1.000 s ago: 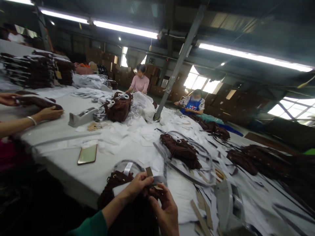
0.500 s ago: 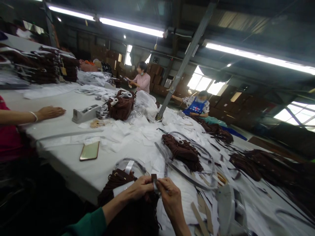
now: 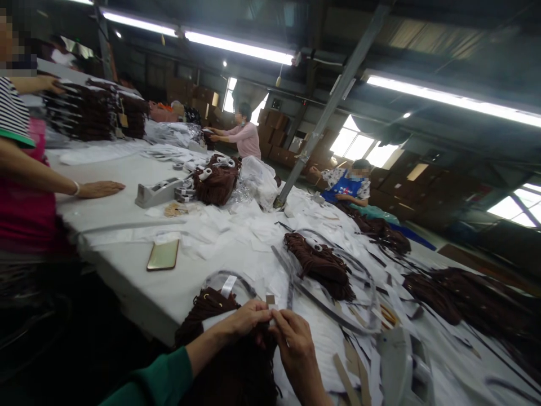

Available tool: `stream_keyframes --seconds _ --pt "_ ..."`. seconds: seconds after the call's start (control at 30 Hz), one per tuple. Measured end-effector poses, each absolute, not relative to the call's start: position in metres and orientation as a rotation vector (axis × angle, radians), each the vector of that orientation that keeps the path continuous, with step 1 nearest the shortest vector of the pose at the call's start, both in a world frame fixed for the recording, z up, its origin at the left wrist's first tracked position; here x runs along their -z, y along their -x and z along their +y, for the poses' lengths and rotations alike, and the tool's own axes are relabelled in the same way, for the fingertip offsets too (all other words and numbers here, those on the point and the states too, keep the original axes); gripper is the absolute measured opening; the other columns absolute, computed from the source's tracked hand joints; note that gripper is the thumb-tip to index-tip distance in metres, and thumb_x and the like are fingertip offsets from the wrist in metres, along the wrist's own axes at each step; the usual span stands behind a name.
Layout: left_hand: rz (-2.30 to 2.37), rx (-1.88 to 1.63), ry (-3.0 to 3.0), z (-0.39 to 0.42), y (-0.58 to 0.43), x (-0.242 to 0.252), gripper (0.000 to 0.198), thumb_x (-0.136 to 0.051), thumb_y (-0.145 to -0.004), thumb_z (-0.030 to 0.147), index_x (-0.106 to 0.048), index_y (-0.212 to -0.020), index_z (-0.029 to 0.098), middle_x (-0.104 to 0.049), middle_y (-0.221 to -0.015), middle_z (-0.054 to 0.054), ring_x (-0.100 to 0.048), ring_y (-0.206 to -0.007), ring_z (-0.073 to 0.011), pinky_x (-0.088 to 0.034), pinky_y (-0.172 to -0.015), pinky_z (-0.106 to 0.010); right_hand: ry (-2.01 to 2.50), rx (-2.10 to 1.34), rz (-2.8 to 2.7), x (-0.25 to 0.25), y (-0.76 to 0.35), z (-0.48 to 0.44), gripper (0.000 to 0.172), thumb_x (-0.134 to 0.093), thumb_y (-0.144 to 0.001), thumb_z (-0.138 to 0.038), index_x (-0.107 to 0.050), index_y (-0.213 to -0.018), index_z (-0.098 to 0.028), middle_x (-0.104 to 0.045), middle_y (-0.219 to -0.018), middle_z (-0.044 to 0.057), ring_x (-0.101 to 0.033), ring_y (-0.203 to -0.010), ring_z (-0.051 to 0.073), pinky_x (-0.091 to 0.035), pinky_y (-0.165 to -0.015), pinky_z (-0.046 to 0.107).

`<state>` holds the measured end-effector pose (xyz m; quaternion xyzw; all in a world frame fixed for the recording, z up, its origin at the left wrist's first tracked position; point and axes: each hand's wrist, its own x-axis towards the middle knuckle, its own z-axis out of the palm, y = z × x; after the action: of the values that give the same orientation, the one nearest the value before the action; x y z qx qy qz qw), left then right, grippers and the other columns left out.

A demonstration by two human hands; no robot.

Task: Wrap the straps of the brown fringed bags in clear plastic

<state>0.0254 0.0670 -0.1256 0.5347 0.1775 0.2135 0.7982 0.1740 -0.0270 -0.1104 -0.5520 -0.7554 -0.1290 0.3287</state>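
Note:
Close together above a dark brown fringed bag, both my hands pinch one small piece. It is a flat brown strap end with a white strip across it; their lower parts are hidden by my fingers. My left hand is closed on its left side, thumb and forefinger at the edge. From the right, my right hand has its fingertips pressed on the white strip. White paper lies over the bag under my left wrist. A grey strap with a white wrap curves up behind the bag.
A tape dispenser stands at my right, near beige strips. Ahead lie another fringed bag, a phone and a second dispenser. A co-worker's hand rests on the table at left; other people work farther back.
My right fingertips have moved up the piece, and the white strip now lies higher across it. The view has swung left, showing more of the left co-worker. The far co-worker's arms have lowered.

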Motion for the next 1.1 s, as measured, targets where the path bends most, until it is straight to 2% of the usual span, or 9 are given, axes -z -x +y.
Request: stream_keyframes --seconds 0.17,0.27,0.37,0.57,0.7,0.8,0.9,1.0,1.1 --pt "0.413 -0.440 -1.140 0.066 -0.023 0.123 0.036 -0.063 -0.070 0.050 -0.059 -0.072 0.014 -0.058 -0.059 0.001 -0.050 -0.043 -0.0095 -0.040 -0.044 -0.023 1.450 0.340 -2.042 0.106 -0.173 -0.025 0.026 -0.047 -0.093 -0.022 -0.060 -0.115 -0.021 -0.063 -0.111 0.010 -0.058 -0.103 0.024 -0.046 -0.086 0.041" --pt "0.491 -0.447 -1.152 0.066 -0.025 0.124 0.039 -0.048 -0.077 0.049 -0.055 -0.060 0.015 -0.055 -0.048 0.000 -0.049 -0.039 -0.0118 -0.039 -0.042 -0.024 1.413 0.302 -2.069 0.101 -0.169 -0.023 0.021 -0.045 -0.094 -0.020 -0.060 -0.109 -0.020 -0.067 -0.101 0.008 -0.059 -0.094 0.022 -0.043 -0.085 0.039" --pt "0.582 -0.460 -1.189 0.067 -0.030 0.127 0.045 -0.032 -0.084 0.045 -0.051 -0.054 0.017 -0.050 -0.040 -0.001 -0.045 -0.034 -0.0130 -0.033 -0.037 -0.025 1.403 0.299 -2.083 0.098 -0.166 -0.021 0.019 -0.045 -0.093 -0.020 -0.061 -0.105 -0.020 -0.067 -0.095 0.007 -0.058 -0.089 0.022 -0.041 -0.084 0.039" --pt "0.646 -0.519 -1.308 0.072 -0.040 0.130 0.033 -0.042 -0.083 0.035 -0.054 -0.058 0.017 -0.049 -0.044 0.001 -0.043 -0.039 -0.0120 -0.027 -0.039 -0.024 1.453 0.190 -2.075 0.098 -0.173 -0.024 0.029 -0.043 -0.090 -0.020 -0.052 -0.118 -0.019 -0.066 -0.096 0.007 -0.058 -0.088 0.023 -0.038 -0.087 0.041" --pt "0.677 -0.550 -1.342 0.072 -0.045 0.133 0.036 -0.047 -0.082 0.038 -0.047 -0.052 0.019 -0.042 -0.040 0.003 -0.040 -0.038 -0.0104 -0.024 -0.038 -0.023 1.523 0.128 -2.128 0.098 -0.177 -0.023 0.022 -0.044 -0.088 -0.018 -0.055 -0.107 -0.021 -0.067 -0.091 0.005 -0.058 -0.085 0.021 -0.032 -0.093 0.043" --pt "0.681 -0.557 -1.325 0.070 -0.048 0.134 0.040 -0.048 -0.082 0.044 -0.045 -0.050 0.020 -0.041 -0.039 0.004 -0.040 -0.036 -0.0102 -0.024 -0.037 -0.023 1.543 0.201 -2.180 0.097 -0.176 -0.021 0.024 -0.045 -0.088 -0.016 -0.058 -0.107 -0.023 -0.067 -0.085 0.003 -0.057 -0.083 0.021 -0.028 -0.094 0.043" --pt "0.657 -0.549 -1.273 0.067 -0.047 0.133 0.044 -0.046 -0.081 0.054 -0.048 -0.055 0.019 -0.043 -0.041 0.004 -0.039 -0.034 -0.0096 -0.026 -0.036 -0.022 1.560 0.332 -2.191 0.096 -0.174 -0.019 0.029 -0.046 -0.087 -0.016 -0.059 -0.112 -0.025 -0.065 -0.083 0.003 -0.056 -0.082 0.021 -0.028 -0.093 0.043" --pt "0.597 -0.505 -1.209 0.066 -0.039 0.127 0.049 -0.041 -0.082 0.061 -0.055 -0.067 0.016 -0.053 -0.051 0.002 -0.045 -0.035 -0.0100 -0.030 -0.035 -0.021 1.614 0.458 -2.147 0.095 -0.172 -0.019 0.030 -0.048 -0.087 -0.018 -0.062 -0.112 -0.028 -0.061 -0.087 0.005 -0.054 -0.085 0.023 -0.028 -0.096 0.047" --pt "0.510 -0.446 -1.173 0.067 -0.028 0.119 0.043 -0.053 -0.078 0.056 -0.061 -0.082 0.014 -0.063 -0.067 -0.002 -0.053 -0.042 -0.0110 -0.037 -0.039 -0.021 1.655 0.518 -2.114 0.095 -0.173 -0.021 0.031 -0.048 -0.085 -0.015 -0.065 -0.107 -0.028 -0.058 -0.091 0.007 -0.052 -0.089 0.026 -0.029 -0.095 0.052"
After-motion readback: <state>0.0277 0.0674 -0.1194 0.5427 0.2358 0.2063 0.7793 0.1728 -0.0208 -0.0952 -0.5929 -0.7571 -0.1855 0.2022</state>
